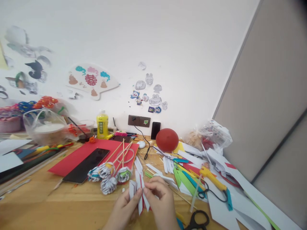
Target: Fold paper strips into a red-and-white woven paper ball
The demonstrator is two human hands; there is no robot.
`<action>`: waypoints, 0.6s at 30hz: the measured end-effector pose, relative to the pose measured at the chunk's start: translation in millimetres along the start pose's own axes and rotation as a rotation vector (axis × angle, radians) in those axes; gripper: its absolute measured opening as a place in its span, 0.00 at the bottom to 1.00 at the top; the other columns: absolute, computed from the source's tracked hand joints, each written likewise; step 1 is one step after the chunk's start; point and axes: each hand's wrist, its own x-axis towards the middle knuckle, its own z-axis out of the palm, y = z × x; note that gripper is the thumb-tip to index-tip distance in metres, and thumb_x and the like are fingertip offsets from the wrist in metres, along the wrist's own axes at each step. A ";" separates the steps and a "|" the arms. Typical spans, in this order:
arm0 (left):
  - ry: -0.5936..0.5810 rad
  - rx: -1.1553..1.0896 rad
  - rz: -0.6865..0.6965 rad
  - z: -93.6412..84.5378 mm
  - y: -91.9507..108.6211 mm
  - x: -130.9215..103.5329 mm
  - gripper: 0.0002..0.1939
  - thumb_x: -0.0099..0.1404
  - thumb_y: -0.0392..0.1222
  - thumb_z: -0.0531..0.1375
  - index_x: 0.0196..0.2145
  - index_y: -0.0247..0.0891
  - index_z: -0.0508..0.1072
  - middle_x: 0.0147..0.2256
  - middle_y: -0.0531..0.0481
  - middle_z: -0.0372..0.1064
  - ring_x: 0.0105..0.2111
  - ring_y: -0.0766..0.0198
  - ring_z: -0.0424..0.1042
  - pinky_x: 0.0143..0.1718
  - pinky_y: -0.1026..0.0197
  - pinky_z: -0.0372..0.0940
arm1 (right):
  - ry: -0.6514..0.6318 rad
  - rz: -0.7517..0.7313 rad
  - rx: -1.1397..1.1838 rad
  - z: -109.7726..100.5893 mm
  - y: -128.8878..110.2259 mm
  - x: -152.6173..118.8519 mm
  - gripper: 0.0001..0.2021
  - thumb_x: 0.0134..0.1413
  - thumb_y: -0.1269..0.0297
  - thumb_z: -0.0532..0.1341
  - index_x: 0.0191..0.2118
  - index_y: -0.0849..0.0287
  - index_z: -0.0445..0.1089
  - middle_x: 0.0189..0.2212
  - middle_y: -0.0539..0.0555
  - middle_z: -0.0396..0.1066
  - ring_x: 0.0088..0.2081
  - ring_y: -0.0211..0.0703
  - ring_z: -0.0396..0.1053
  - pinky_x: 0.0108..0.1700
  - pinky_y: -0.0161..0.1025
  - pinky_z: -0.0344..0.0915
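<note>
White folded paper strips with a red edge are held between my two hands near the table's front edge. My left hand pinches the strips from the left, its thumb pressed on them, with a folded white piece at its fingertips. From the right, my right hand grips the same strips between thumb and curled fingers. Just behind and left of my hands lie several paper flowers on wooden sticks, partly over a red sheet. More white strips lie behind my fingertips.
A black phone lies on the red sheet. A yellow bottle and a red balloon stand at the back. On the right are a yellow glue gun, black-handled scissors, and scattered coloured and white paper.
</note>
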 end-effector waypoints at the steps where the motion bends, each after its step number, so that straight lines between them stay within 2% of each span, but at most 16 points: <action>1: -0.002 0.017 -0.009 0.0 0.3 -0.4 0.26 0.41 0.61 0.66 0.26 0.36 0.68 0.14 0.60 0.60 0.16 0.72 0.58 0.19 0.69 0.52 | -0.008 -0.004 0.007 0.2 -0.1 -0.6 0.04 0.42 0.71 0.61 0.25 0.59 0.75 0.28 0.53 0.68 0.31 0.41 0.68 0.30 0.33 0.65; 6: -0.022 0.101 -0.052 4.1 7.4 -7.3 0.27 0.43 0.67 0.61 0.21 0.37 0.63 0.09 0.64 0.52 0.10 0.77 0.46 0.14 0.69 0.39 | -0.084 0.017 0.049 0.7 1.0 -3.3 0.05 0.45 0.67 0.62 0.28 0.58 0.76 0.30 0.53 0.66 0.33 0.42 0.67 0.32 0.34 0.65; 9: -0.014 0.109 -0.070 10.7 17.4 -13.4 0.28 0.42 0.68 0.61 0.20 0.37 0.63 0.09 0.62 0.54 0.10 0.76 0.47 0.13 0.69 0.40 | -0.125 0.070 0.144 -0.1 4.0 -2.1 0.05 0.45 0.63 0.64 0.28 0.58 0.75 0.32 0.53 0.66 0.34 0.41 0.67 0.34 0.35 0.65; 12: 0.011 0.110 -0.085 15.8 23.9 -15.9 0.29 0.38 0.67 0.63 0.21 0.37 0.64 0.11 0.61 0.58 0.12 0.75 0.51 0.14 0.69 0.44 | -0.202 0.229 0.312 -4.4 2.8 2.3 0.13 0.41 0.58 0.67 0.35 0.56 0.73 0.32 0.52 0.69 0.32 0.40 0.67 0.34 0.35 0.65; 15: -0.097 0.176 -0.081 15.8 20.0 -15.0 0.30 0.40 0.70 0.60 0.16 0.38 0.61 0.09 0.60 0.56 0.10 0.75 0.49 0.13 0.68 0.42 | -0.259 0.325 0.397 -11.8 -4.4 7.6 0.21 0.40 0.54 0.68 0.42 0.57 0.71 0.36 0.54 0.72 0.37 0.42 0.69 0.39 0.37 0.64; 18: -0.225 0.214 -0.095 12.7 11.7 -14.2 0.30 0.43 0.72 0.56 0.16 0.39 0.59 0.08 0.60 0.55 0.08 0.76 0.47 0.11 0.68 0.40 | -0.339 0.332 0.400 -17.1 -9.0 10.6 0.21 0.41 0.52 0.67 0.41 0.60 0.73 0.32 0.55 0.74 0.34 0.44 0.70 0.40 0.40 0.65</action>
